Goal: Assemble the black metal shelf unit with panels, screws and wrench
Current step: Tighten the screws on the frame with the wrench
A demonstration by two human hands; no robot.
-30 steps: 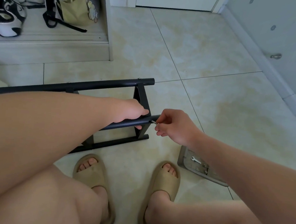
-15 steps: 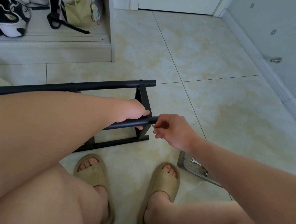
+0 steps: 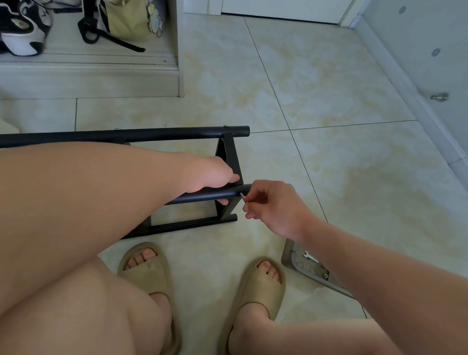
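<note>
Head view looks down on the black shelf frame [image 3: 147, 136] lying on its side on the tiled floor [image 3: 338, 170], just ahead of two feet in tan slippers [image 3: 148, 271]. Around the frame's near tube [image 3: 198, 197], close to its end, the left hand [image 3: 213, 176] curls in a grip. At that tube end the right hand [image 3: 275, 208] pinches a small silver tool [image 3: 243, 197]; key or screw, it is too small to tell. Beside the right forearm a grey tray [image 3: 291, 253] holds a little wrench [image 3: 310, 257]
</note>
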